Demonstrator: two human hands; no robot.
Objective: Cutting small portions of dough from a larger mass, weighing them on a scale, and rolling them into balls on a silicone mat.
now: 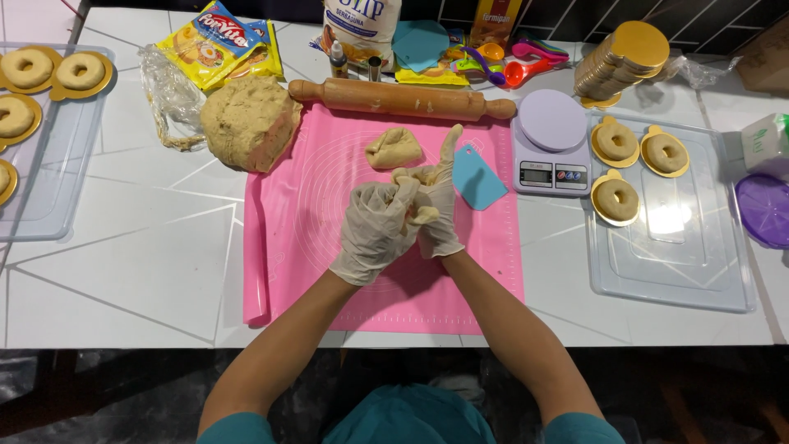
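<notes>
Both my hands wear pale latex gloves and meet above a pink silicone mat (pixel 312 263). My left hand (pixel 376 230) and my right hand (pixel 438 205) together grip a small piece of beige dough (pixel 421 215), fingers closed around it; my right index finger points up. A second small dough piece (pixel 394 149) lies on the mat just beyond my hands. A large dough lump (pixel 250 123) rests at the mat's far left corner. A blue scraper (pixel 477 176) lies on the mat right of my hands.
A wooden rolling pin (pixel 403 99) lies across the mat's far edge. A lilac kitchen scale (pixel 551 140) stands to the right, beside a clear tray (pixel 682 263) with three dough rings on gold discs. Another tray (pixel 49 189) of rings is at far left. Flour bags and measuring spoons line the back.
</notes>
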